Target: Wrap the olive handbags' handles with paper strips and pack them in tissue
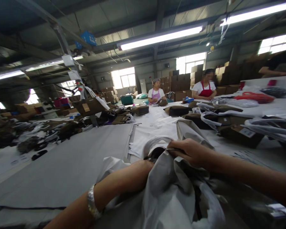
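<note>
A crumpled grey-white fabric bag (pixel 164 187) with a dark inside lies bunched in front of me. My right hand (pixel 188 152) is closed on the upper edge of its fabric, thumb and fingers pinched together. My left hand (pixel 138 173), with a silvery band on the wrist, reaches to the bag's dark opening; its fingers are hidden by the cloth. A pale curved band (pixel 154 140) arches just beyond both hands. Some whitish strap or wrap (pixel 211 203) hangs at the bag's lower right.
Dark olive bags with white wrapped straps (pixel 235 130) crowd the table's right side. More dark goods (pixel 59 130) lie piled at the left. Across the table are a person in a pink apron (pixel 156 94) and another in a red apron (pixel 205 90). Cartons (pixel 180 82) stand behind.
</note>
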Demonstrator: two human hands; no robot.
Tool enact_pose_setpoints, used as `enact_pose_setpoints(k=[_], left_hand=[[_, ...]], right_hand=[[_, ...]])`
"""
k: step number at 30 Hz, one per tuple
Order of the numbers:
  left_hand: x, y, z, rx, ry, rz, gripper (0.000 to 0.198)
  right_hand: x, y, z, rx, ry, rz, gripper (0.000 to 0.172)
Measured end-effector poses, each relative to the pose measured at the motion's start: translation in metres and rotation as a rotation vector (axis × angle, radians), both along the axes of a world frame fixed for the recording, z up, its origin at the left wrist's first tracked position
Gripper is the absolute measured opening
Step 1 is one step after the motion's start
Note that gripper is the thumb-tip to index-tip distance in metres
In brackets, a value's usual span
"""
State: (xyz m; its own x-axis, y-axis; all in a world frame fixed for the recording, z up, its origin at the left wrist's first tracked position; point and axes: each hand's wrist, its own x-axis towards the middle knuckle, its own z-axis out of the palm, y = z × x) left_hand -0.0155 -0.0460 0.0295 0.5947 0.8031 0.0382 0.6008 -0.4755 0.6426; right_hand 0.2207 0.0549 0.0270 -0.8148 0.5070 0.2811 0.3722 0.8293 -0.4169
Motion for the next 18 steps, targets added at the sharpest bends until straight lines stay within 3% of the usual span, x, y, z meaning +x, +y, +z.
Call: enact_pose_setpoints(k=[2,5,6,9,12,15,18], left_hand=[[-0.005,-0.010,0.010,0.018,-0.017,0.080,0.029],[-0.006,-0.034,0.034,0.141,-0.166,0.362,0.025],[-0.004,-0.043,0.041,0.175,-0.176,0.388,0.028],[0.010,-0.063,0.050,0.239,0.090,0.120,0.040],[0.028,-0.066,0.038,0.248,0.421,-0.087,0.050],[0.035,-0.057,0.028,0.189,0.530,-0.034,0.045],[0.022,-0.046,0.031,0.034,0.226,0.060,0.017]], right_hand=[[-0.005,0.008,-0.008,0.019,-0.080,-0.078,0.029],[-0.011,0.018,-0.016,0.013,-0.127,-0.119,0.026],[-0.013,0.020,-0.018,0.010,-0.134,-0.122,0.026],[-0.015,0.022,-0.019,0.007,-0.145,-0.130,0.026],[-0.015,0.019,-0.018,0.004,-0.144,-0.131,0.027],[-0.012,0.015,-0.018,-0.015,-0.140,-0.113,0.028],[-0.006,0.018,-0.016,-0.064,-0.133,-0.046,0.029]])
